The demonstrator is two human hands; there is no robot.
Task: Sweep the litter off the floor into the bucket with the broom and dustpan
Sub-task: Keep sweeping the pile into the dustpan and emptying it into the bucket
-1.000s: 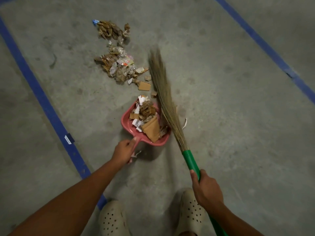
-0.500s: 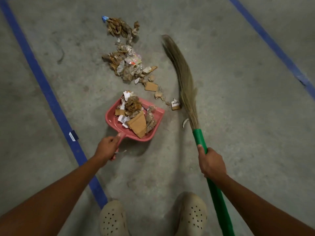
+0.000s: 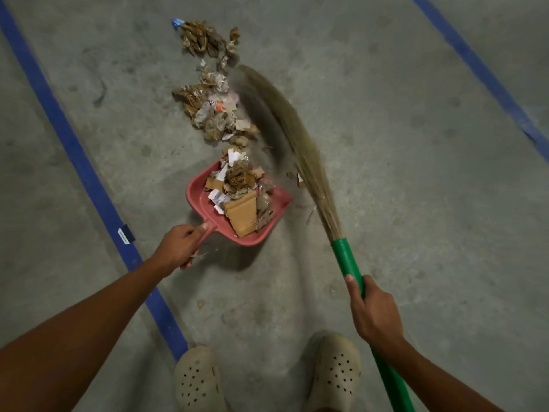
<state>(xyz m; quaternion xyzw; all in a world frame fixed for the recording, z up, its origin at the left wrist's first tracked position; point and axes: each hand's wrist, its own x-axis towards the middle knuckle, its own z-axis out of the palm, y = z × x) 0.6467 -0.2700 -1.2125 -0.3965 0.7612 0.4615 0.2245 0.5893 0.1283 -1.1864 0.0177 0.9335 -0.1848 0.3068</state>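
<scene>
Dustpan (image 3: 196,200): carrying paper scraps (image 3: 241,214), left hand (image 3: 178,248) gripping its handle.
Broom (image 3: 307,157): right hand (image 3: 375,314) gripping green handle, bristles blurring at three o'clock of floor litter (image 3: 212,114).

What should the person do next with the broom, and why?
Probably drag the broom toward the dustpan, pulling the near litter pile in: the bristles lie beside that pile, just beyond the open mouth of the pan that the left hand holds.

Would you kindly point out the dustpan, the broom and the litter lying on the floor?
dustpan (image 3: 196,203): head view, bare pink wall at its left side.
broom (image 3: 346,257): head view, green handle just below the bristles.
litter (image 3: 214,120): head view, middle of the loose pile beyond the dustpan.
</scene>
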